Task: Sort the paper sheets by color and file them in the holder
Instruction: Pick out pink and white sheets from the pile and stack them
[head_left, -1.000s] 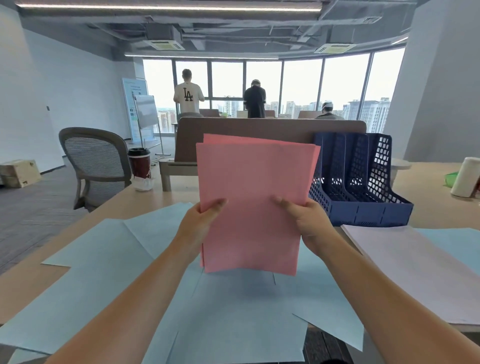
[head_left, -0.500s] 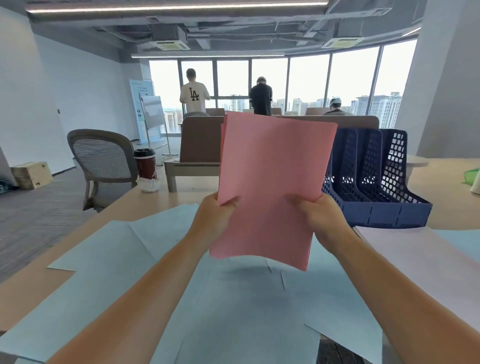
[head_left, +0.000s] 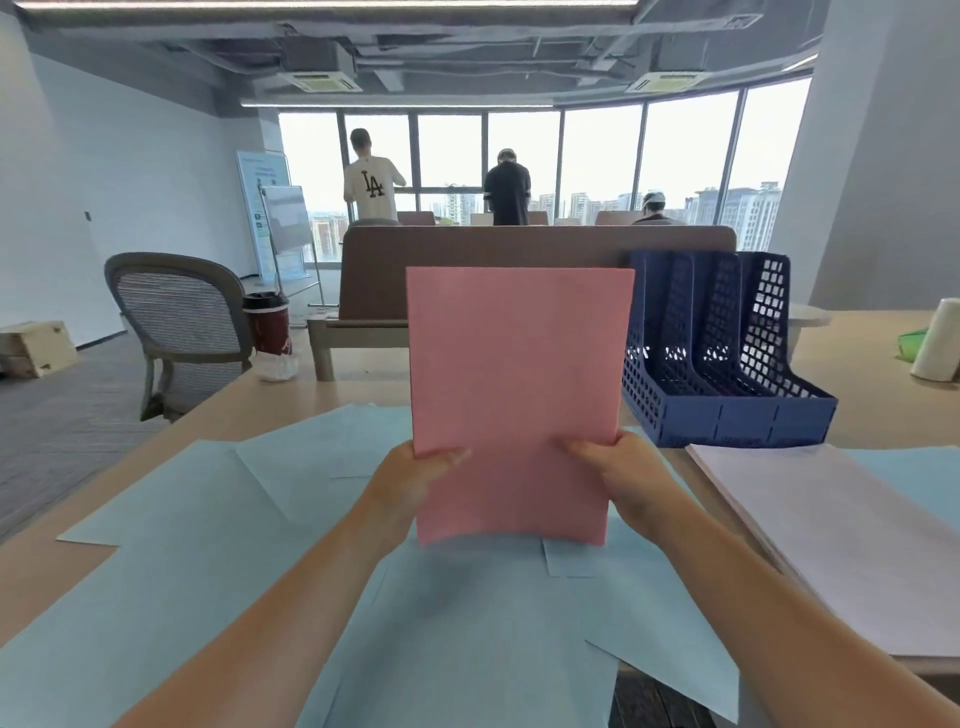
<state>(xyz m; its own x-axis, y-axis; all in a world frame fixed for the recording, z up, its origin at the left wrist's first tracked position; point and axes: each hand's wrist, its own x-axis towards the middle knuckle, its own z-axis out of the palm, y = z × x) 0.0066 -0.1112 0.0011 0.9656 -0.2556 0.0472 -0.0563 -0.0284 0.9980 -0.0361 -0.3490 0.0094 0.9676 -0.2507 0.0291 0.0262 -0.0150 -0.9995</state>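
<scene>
Pink sheets (head_left: 514, 395) held upright, both hands.
Left hand (head_left: 415, 480) and right hand (head_left: 621, 475) pinch bottom corners; blue holder (head_left: 727, 364) just right.

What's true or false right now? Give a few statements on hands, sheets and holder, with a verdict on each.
1. The left hand and right hand both hold the pink sheets upright. True.
2. The blue file holder has pink sheets in it. False: the compartments that show hold no paper.
3. Light blue sheets lie spread over the table below the hands. True.
4. The white stack lies to the person's left. False: it lies on the right, in front of the holder.
</scene>
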